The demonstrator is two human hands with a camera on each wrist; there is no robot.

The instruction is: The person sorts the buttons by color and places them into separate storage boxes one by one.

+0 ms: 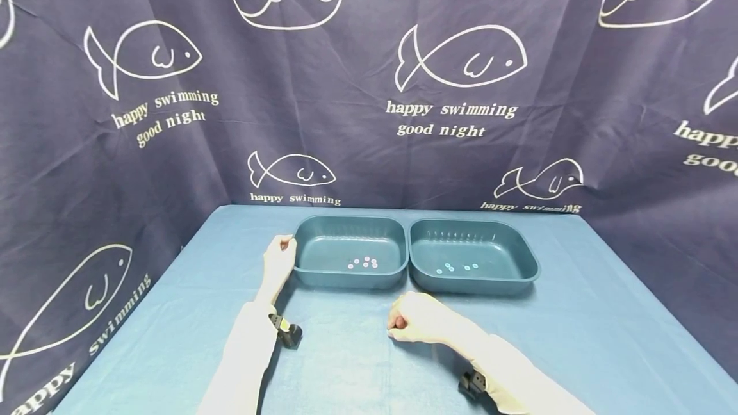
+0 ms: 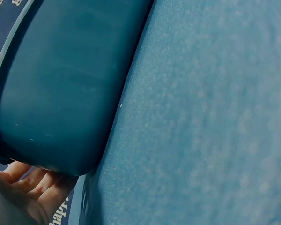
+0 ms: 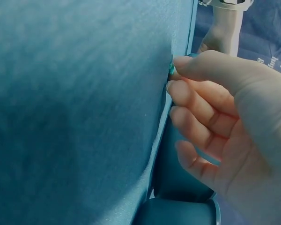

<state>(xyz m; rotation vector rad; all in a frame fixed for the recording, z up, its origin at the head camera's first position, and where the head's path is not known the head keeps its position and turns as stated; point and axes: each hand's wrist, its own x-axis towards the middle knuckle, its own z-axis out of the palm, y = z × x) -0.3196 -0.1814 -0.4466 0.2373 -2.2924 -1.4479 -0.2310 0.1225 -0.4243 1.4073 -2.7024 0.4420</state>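
Note:
My left hand [image 1: 280,255] grips the left end of a dark teal bin [image 1: 346,279]. In the left wrist view its fingers [image 2: 35,185] lie against the end wall under the rim. Several small pinkish button-like discs [image 1: 366,259] lie in this bin. A second teal bin [image 1: 473,284] stands to its right, with several small pale green discs [image 1: 451,268] on its floor. In front of the bins, low over the cloth, my right hand [image 1: 419,319] pinches a tiny shiny green disc [image 3: 172,68] between thumb and forefinger. Its other fingers are bent.
Light blue cloth [image 1: 346,364] covers the table. Behind and at both sides hangs a dark curtain [image 1: 369,171] with white fish drawings and lettering. A black wrist camera [image 1: 289,334] sits on the left wrist, another [image 1: 473,384] on the right.

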